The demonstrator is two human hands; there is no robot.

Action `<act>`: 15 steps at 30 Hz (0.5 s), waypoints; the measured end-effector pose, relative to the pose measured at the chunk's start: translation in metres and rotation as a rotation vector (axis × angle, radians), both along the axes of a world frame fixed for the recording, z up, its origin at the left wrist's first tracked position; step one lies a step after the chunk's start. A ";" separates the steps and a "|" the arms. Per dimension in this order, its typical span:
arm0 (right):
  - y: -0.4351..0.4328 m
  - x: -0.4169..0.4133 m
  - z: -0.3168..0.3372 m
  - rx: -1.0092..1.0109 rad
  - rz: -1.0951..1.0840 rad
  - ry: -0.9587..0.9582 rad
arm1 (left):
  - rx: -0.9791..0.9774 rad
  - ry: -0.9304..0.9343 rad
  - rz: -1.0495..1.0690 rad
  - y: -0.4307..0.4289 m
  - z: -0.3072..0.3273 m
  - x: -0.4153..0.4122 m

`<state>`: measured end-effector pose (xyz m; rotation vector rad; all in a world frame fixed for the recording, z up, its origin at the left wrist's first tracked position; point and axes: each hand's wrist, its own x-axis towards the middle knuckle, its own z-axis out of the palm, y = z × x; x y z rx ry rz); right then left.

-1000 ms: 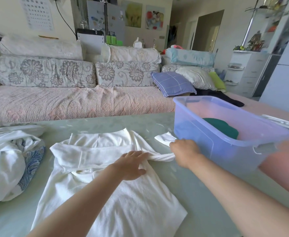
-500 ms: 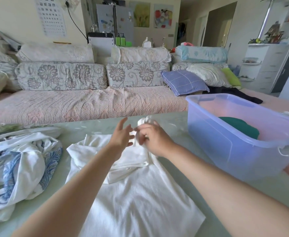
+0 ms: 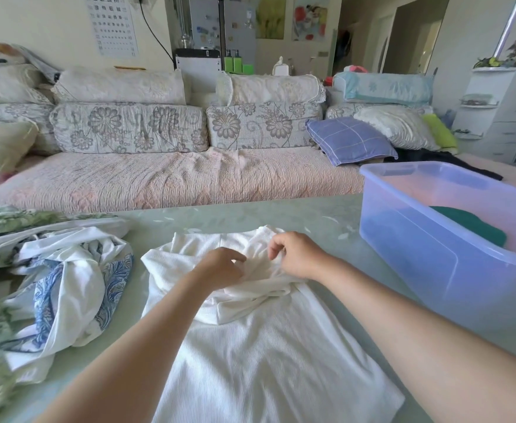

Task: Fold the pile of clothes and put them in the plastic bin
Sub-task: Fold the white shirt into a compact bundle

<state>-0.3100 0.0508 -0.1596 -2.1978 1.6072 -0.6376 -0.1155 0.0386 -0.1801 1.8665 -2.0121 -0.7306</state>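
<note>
1. White ribbed knit top (image 3: 269, 355) lies flat mid-surface. The hem is toward the near edge and the shoulders toward the far edge, so the long axis runs near to far.
2. Sleeve cloth is bunched in a ridge across the chest, crosswise to that axis.
3. Left hand (image 3: 220, 267): grip curled down into the left end of the ridge, and it appears to pinch the cloth.
4. Right hand (image 3: 298, 254): fingers curled over the right end of the ridge, just beside the left hand. I cannot tell whether any cloth sits inside this grip.
5. Both hands work at the shoulder end. The hem lies back under the forearms, at the near edge.
6. Judgement: the sleeves need flattening first. The next fold would then run along the long axis, hem and shoulders brought together.
7. Translucent lilac-blue plastic bin (image 3: 427, 270) stands at the right edge of the pale green surface (image 3: 336, 215), apart from the top.
8. A dark green folded garment (image 3: 473, 224) already lies inside the bin.
9. The bin lies to the right of both grips, so the right hand is nearer for the transfer.
10. Unfolded pile of white, blue-patterned and green-patterned clothes (image 3: 61, 276) sits at the left edge, near the left forearm.
</note>
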 end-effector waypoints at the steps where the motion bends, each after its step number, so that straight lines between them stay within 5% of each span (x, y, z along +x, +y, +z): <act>1: 0.001 -0.005 -0.003 0.053 0.012 0.073 | -0.058 0.025 0.061 -0.002 0.001 0.000; 6: -0.002 -0.012 -0.025 0.113 0.003 0.171 | -0.513 0.255 0.379 -0.004 0.023 0.019; 8: -0.002 -0.013 -0.025 0.092 -0.029 0.121 | -0.481 0.029 0.435 0.001 0.028 0.044; 11: 0.000 -0.017 -0.024 0.074 -0.036 0.095 | -0.136 -0.493 0.405 0.010 0.025 0.074; 13: 0.000 -0.021 -0.025 0.052 -0.049 0.105 | 0.013 -0.590 0.366 0.015 0.020 0.076; 15: -0.002 -0.026 -0.027 0.021 -0.101 0.086 | -0.117 -0.593 0.280 0.015 0.019 0.064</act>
